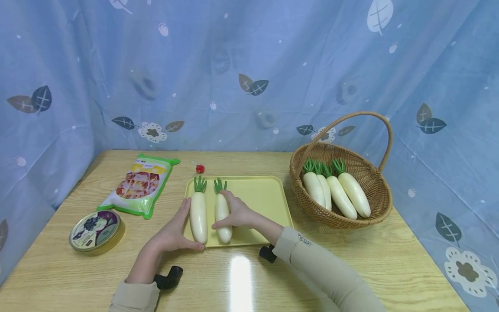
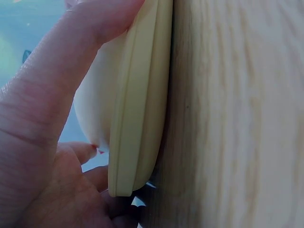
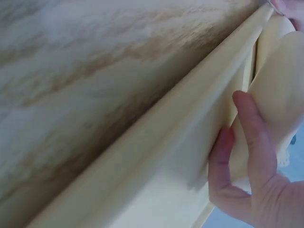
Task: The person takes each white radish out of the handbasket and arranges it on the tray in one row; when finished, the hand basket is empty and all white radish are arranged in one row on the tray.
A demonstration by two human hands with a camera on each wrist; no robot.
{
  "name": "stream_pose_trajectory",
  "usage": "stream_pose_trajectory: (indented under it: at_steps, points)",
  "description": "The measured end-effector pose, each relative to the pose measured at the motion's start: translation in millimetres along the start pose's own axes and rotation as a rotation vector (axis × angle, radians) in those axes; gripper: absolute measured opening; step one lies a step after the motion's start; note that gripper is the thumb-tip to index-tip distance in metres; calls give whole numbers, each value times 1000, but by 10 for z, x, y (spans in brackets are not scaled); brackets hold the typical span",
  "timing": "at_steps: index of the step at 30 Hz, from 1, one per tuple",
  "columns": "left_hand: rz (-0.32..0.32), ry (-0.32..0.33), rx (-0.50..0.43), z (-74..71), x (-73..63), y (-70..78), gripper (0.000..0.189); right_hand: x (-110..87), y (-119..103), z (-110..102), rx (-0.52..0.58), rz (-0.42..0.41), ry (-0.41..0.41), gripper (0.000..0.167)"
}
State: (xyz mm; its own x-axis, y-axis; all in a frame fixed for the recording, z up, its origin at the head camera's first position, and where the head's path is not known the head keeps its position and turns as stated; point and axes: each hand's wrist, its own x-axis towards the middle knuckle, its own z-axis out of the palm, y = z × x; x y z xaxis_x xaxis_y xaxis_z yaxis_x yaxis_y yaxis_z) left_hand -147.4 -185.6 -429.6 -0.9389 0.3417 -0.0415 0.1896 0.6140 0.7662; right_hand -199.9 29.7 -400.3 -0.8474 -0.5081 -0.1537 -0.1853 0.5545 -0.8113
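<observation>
Centre of frame: the right hand (image 1: pixel 238 212) grips the right radish (image 1: pixel 222 210), thumb and fingers around it, on the yellow tray (image 1: pixel 265 195). The left hand (image 1: pixel 176 230), spread wide, touches the tray's lower-left rim (left radish (image 1: pixel 199 216) alongside). Arranging appears underway; next, probably, a gentle release.

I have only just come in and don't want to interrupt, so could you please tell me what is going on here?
A person's right hand holds a white radish on or just above a yellow tray, to the right of another radish lying there. The left hand grips the tray's near left corner. Four more radishes lie in a wicker basket on the right side of the table.
</observation>
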Motion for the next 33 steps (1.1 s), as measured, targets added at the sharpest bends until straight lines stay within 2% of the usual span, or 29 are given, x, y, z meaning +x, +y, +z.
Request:
stream_pose_trajectory:
  at_steps: [4, 12, 18, 27, 30, 33]
  points:
    - [-5, 0, -2, -6, -3, 10, 137, 13, -38, 54, -59, -1, 9, 105]
    - [-5, 1, 11, -14, -7, 10, 137, 15, -77, 61, -11, -14, -5, 102]
    - [-15, -5, 10, -15, -6, 4, 137, 57, -78, 59, -42, -22, -29, 103]
    - [-8, -7, 25, -5, 4, -5, 137, 87, -49, 107, -99, -29, 26, 105]
    - [-6, -5, 24, -2, 4, -16, 137, 81, -57, 99, -82, -41, 16, 102]
    - [-4, -3, 20, 2, 2, -27, 137, 71, -65, 83, -9, -35, -24, 98]
